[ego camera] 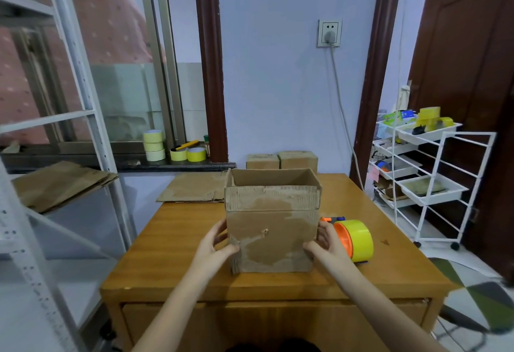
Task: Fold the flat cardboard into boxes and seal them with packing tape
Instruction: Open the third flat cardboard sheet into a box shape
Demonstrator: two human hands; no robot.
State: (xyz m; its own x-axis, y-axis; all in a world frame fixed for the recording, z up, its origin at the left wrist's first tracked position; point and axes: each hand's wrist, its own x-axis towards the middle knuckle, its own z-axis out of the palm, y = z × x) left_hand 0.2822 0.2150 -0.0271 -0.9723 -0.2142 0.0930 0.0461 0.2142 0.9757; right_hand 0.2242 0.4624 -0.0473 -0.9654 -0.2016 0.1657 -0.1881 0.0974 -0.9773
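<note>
I had my left hand (215, 243) and right hand (324, 241) clamped on opposite sides of the open box (272, 223) near the worktop's (172, 262) front edge. It seemed light, worn and easily crushed, best held low at the corners.

So it's a wooden table (172, 257) with an orangey-brown top. An open cardboard box (271, 226) stands upright about in the middle, top flaps up. Just to its right sits a yellow tape roll on an orange dispenser (353, 239), near the box's right side. At the far left edge lies flat cardboard (194, 188), and two small closed boxes (282, 161) sit side by side at the far edge.
</note>
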